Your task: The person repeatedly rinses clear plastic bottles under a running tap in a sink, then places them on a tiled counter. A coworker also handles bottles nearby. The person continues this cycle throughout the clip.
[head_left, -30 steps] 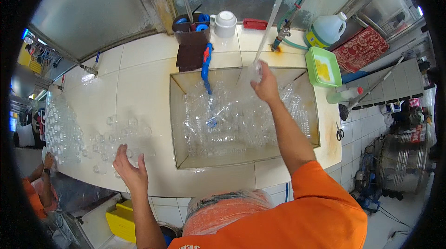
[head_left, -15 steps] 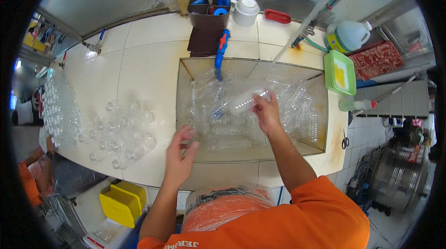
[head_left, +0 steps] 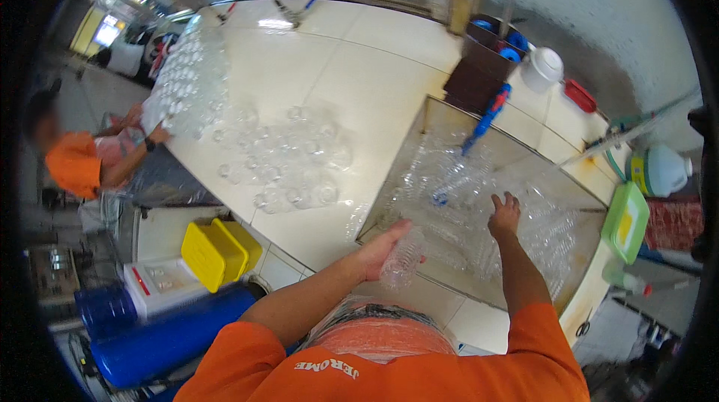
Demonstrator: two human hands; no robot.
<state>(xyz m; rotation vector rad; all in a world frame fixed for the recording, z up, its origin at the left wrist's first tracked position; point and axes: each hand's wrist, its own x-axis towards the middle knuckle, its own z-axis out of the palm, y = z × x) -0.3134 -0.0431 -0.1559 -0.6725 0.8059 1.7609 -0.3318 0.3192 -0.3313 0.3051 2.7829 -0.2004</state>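
sink: in the counter, before the person.
sink bottles: lying inside, with the right hand over them.
held bottle: in the left hand, by the near left corner of the sink.
tap: at the back edge, pointing into the sink.
loose bottles: on the counter, left of the sink.
packed bottles: farther left, beside a co-worker.
cup: behind the sink, right of the box.
tray: right of the sink.
jug: behind the tray.
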